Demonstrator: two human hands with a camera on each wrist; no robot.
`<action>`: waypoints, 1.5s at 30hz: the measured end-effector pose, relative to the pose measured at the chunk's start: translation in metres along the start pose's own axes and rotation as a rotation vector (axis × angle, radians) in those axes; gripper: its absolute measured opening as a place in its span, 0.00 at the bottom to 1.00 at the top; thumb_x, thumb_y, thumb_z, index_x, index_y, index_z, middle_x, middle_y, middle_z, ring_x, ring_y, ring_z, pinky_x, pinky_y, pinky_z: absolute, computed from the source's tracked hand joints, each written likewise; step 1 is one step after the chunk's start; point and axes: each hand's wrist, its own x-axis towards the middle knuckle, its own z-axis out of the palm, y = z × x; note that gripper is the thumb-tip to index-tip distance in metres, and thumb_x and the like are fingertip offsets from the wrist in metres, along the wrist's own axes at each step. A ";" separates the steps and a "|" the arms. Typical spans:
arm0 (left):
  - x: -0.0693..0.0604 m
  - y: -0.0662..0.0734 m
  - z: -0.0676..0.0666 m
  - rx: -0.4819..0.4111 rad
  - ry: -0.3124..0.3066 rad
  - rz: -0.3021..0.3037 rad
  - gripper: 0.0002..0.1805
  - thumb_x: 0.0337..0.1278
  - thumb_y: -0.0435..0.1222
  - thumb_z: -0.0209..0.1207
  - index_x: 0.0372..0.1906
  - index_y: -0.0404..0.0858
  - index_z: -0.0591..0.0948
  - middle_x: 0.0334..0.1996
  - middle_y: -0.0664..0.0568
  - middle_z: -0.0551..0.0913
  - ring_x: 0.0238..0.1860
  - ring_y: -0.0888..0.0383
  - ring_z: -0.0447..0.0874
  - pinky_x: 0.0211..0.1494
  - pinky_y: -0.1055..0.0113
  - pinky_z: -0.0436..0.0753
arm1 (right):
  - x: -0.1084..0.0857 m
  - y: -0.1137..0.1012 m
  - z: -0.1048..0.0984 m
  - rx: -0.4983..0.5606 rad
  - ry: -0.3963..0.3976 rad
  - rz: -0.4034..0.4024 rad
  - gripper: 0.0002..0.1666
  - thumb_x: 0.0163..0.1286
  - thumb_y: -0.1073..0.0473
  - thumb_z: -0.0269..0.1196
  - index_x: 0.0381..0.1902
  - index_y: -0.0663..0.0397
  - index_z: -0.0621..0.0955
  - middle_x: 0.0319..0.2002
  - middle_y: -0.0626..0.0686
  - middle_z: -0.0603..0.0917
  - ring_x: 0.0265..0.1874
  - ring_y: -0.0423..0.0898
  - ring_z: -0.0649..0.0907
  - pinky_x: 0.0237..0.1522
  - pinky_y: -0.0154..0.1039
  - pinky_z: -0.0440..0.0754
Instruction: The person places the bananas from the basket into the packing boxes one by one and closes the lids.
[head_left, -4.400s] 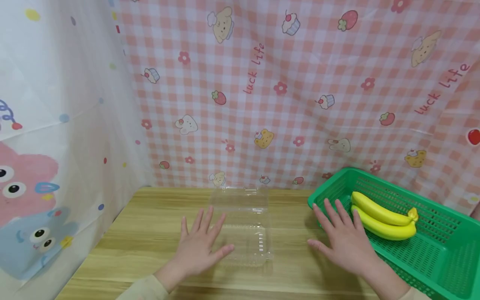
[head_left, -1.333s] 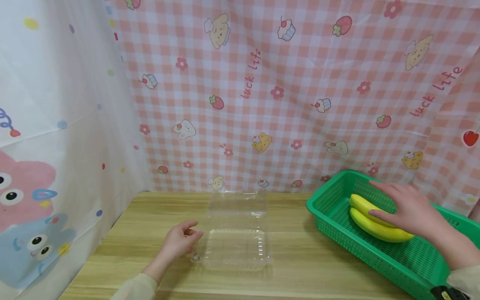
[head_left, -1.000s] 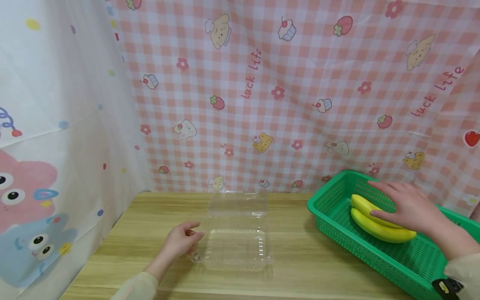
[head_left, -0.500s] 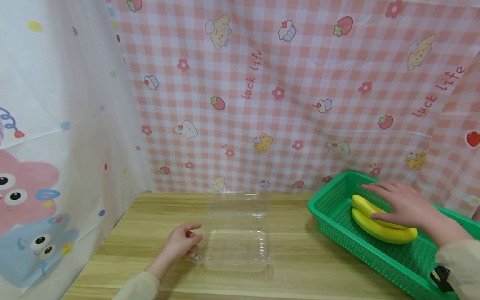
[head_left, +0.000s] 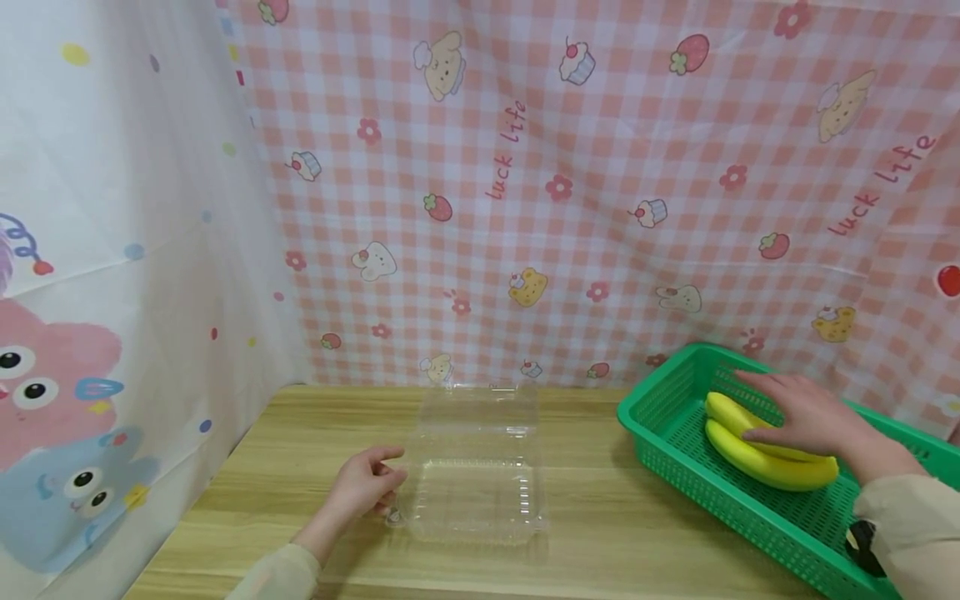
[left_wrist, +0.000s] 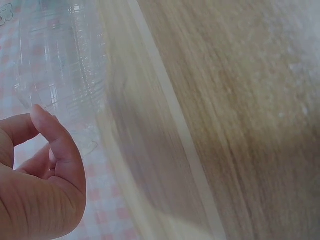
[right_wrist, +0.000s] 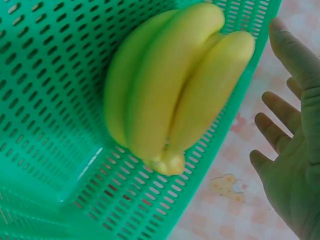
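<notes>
In the head view, a clear plastic container (head_left: 476, 500) lies on the wooden table with its lid (head_left: 480, 408) folded back. My left hand (head_left: 360, 483) is beside its left edge, fingers loosely bent, thumb and index finger apart; whether the tips touch the edge cannot be told. In the left wrist view that hand (left_wrist: 45, 175) shows near the container (left_wrist: 60, 60). At the right, my right hand (head_left: 810, 417) hovers with spread fingers over yellow bananas (head_left: 772, 471). The right wrist view shows the bananas (right_wrist: 165, 90) joined at one stem, the hand (right_wrist: 295, 135) apart from them.
A green perforated basket (head_left: 720, 504) around the bananas stands on the right side of the table (head_left: 315, 425). Behind the table hangs a pink checked cloth (head_left: 480, 233), and a white patterned curtain (head_left: 172, 292) hangs at the left.
Since the earliest frame, my right hand has moved right over the bananas, and my left hand has drawn in beside the container with its fingers bent. Over the last second both have barely moved.
</notes>
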 end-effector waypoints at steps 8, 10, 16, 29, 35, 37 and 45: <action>0.001 -0.003 0.001 0.015 0.021 -0.013 0.24 0.62 0.25 0.60 0.63 0.25 0.73 0.27 0.48 0.75 0.20 0.59 0.70 0.19 0.71 0.72 | -0.002 0.006 0.014 0.053 -0.025 0.050 0.58 0.56 0.38 0.74 0.72 0.66 0.63 0.63 0.74 0.69 0.57 0.75 0.70 0.51 0.72 0.70; 0.001 -0.003 0.001 0.011 0.023 -0.015 0.24 0.61 0.26 0.61 0.63 0.25 0.73 0.27 0.48 0.75 0.20 0.59 0.70 0.19 0.71 0.72 | -0.002 0.007 0.017 0.061 -0.029 0.049 0.59 0.55 0.38 0.74 0.72 0.66 0.62 0.63 0.74 0.68 0.58 0.75 0.69 0.51 0.72 0.70; 0.002 -0.004 0.001 -0.005 0.014 -0.013 0.25 0.61 0.25 0.61 0.63 0.24 0.72 0.27 0.49 0.74 0.20 0.59 0.69 0.19 0.71 0.70 | 0.000 0.006 0.027 0.063 -0.035 0.025 0.60 0.52 0.37 0.75 0.73 0.64 0.63 0.63 0.74 0.69 0.58 0.74 0.69 0.52 0.71 0.71; 0.002 -0.004 0.001 0.025 0.011 0.000 0.24 0.62 0.25 0.60 0.62 0.24 0.73 0.27 0.48 0.76 0.20 0.58 0.71 0.20 0.70 0.73 | 0.004 0.004 0.042 0.045 -0.052 -0.003 0.59 0.51 0.42 0.77 0.72 0.61 0.62 0.56 0.70 0.74 0.51 0.69 0.77 0.45 0.65 0.78; 0.001 -0.003 0.001 0.016 0.009 -0.008 0.24 0.62 0.26 0.60 0.62 0.24 0.73 0.27 0.48 0.75 0.20 0.58 0.70 0.19 0.70 0.73 | 0.004 0.003 0.042 0.038 -0.095 0.016 0.61 0.50 0.41 0.77 0.73 0.59 0.61 0.53 0.69 0.73 0.45 0.65 0.79 0.37 0.62 0.81; 0.002 -0.003 0.001 0.019 0.015 -0.013 0.24 0.62 0.26 0.60 0.62 0.25 0.73 0.27 0.48 0.75 0.20 0.58 0.70 0.19 0.70 0.73 | 0.004 0.003 0.042 0.046 -0.111 0.027 0.62 0.50 0.42 0.77 0.74 0.57 0.59 0.54 0.70 0.73 0.44 0.65 0.79 0.35 0.62 0.81; 0.002 -0.003 0.002 0.022 0.026 -0.022 0.23 0.62 0.26 0.60 0.62 0.25 0.74 0.26 0.49 0.75 0.19 0.58 0.70 0.19 0.69 0.73 | 0.003 0.004 0.042 0.080 -0.152 0.043 0.67 0.50 0.43 0.78 0.77 0.54 0.52 0.52 0.72 0.74 0.42 0.63 0.80 0.36 0.61 0.81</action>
